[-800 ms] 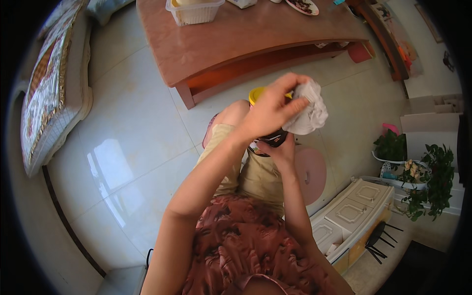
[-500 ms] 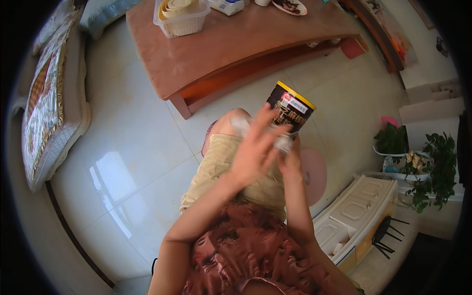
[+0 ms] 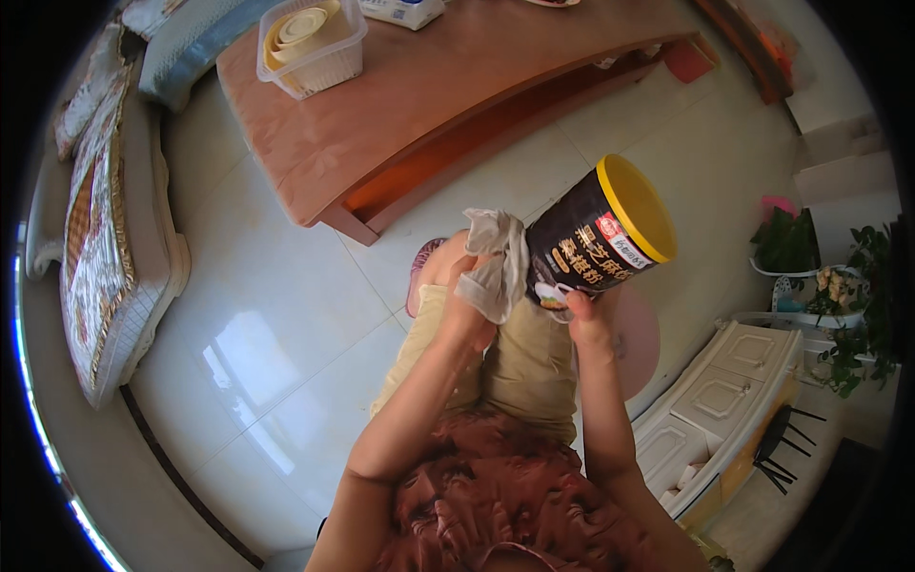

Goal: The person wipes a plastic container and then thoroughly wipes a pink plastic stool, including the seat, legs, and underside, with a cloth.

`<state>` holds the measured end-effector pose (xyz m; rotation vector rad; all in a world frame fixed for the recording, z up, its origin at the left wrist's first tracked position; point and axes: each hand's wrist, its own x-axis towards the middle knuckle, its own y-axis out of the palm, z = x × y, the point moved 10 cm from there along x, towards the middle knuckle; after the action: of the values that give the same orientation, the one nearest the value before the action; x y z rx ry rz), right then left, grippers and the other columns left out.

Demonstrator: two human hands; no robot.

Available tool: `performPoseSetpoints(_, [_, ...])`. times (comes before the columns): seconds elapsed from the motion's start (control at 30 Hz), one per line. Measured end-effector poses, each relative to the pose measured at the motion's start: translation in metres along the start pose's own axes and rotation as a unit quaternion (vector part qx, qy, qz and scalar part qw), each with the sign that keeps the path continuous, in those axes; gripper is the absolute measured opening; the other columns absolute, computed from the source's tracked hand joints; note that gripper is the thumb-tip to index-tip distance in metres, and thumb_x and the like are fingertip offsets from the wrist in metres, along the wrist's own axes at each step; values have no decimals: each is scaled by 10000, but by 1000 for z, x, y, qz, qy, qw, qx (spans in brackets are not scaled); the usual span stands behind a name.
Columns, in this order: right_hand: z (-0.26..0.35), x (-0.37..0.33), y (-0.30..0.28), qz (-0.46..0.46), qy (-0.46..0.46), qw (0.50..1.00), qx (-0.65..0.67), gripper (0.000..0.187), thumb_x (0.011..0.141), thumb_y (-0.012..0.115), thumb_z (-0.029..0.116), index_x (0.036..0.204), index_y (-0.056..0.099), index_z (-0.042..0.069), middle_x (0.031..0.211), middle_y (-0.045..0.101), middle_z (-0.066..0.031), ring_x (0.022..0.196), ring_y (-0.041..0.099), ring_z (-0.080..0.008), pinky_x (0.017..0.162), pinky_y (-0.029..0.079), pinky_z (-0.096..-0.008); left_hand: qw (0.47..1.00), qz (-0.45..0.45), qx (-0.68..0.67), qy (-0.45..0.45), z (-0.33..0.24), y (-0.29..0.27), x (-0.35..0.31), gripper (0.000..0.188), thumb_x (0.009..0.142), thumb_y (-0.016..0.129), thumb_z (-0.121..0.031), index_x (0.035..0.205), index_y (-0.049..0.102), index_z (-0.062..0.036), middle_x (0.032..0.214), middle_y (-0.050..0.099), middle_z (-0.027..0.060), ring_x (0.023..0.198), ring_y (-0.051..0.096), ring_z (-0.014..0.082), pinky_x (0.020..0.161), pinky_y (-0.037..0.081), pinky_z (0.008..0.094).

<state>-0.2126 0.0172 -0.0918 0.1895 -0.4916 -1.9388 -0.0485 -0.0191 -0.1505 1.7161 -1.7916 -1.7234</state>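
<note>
A black canister [image 3: 578,229] with a yellow lid [image 3: 637,208] is held above my lap, tilted so that the lid points up and to the right. My right hand [image 3: 593,324] grips it from below, thumb on the printed side and the other fingers hidden behind. A crumpled pale grey cloth [image 3: 499,272] is bunched in my left hand [image 3: 465,310]. The cloth lies against the canister's bottom end and covers most of that hand's fingers.
Ahead is a reddish-brown wooden table [image 3: 429,86] bearing a clear plastic tub [image 3: 319,71] and a white packet [image 3: 405,11]. A sofa [image 3: 105,276] stands left. To the right are a pink round stool [image 3: 637,343], a white cabinet [image 3: 720,391] and potted plants [image 3: 786,246].
The canister has turned, its lid swinging toward the right and nearer to me. My left hand has moved from the canister's front to its bottom end with the cloth. The view has shifted slightly.
</note>
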Motion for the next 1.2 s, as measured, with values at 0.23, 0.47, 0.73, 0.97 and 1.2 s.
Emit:
performPoseSetpoints(0.23, [8,12,-7,-61,-50,997,4,776,640,918,248,1253,528,-25,1151,634,-100,1053,631,-188,940,521,-341,985,89,146,-24,26,11,26,282,1005,509,-163,1267,526,-61,1212,609,65,1067,613,171,870,533,308])
performPoseSetpoints(0.47, [-31,69,-17,93,41,981,-166,769,653,897,62,1309,501,-10,1286,564,-104,1173,566,-210,997,500,-365,922,109,369,53,-23,22,85,316,1019,534,-313,1085,635,-21,840,637,4,727,583,85,640,473,235])
performPoseSetpoints(0.73, [-130,187,-84,50,23,961,-271,1033,552,936,114,1394,342,27,1324,542,-123,1260,507,-247,1057,415,-359,843,117,524,30,-25,9,183,314,998,559,-203,1210,590,27,994,671,82,829,637,125,708,522,260])
performPoseSetpoints(0.97, [-246,227,-62,71,99,949,-292,1088,539,936,148,1437,328,57,1356,527,-146,1286,501,-286,1065,418,-374,827,83,543,118,-34,-3,257,357,913,538,-34,1264,513,26,982,671,84,855,622,135,745,501,270])
performPoseSetpoints(1.2, [-283,283,-28,117,-27,941,-316,1033,569,922,178,1424,355,57,1338,529,-162,1226,544,-323,1033,453,-379,793,-8,560,241,-69,-14,300,553,938,577,-108,1441,386,17,1203,605,109,992,584,157,879,462,272])
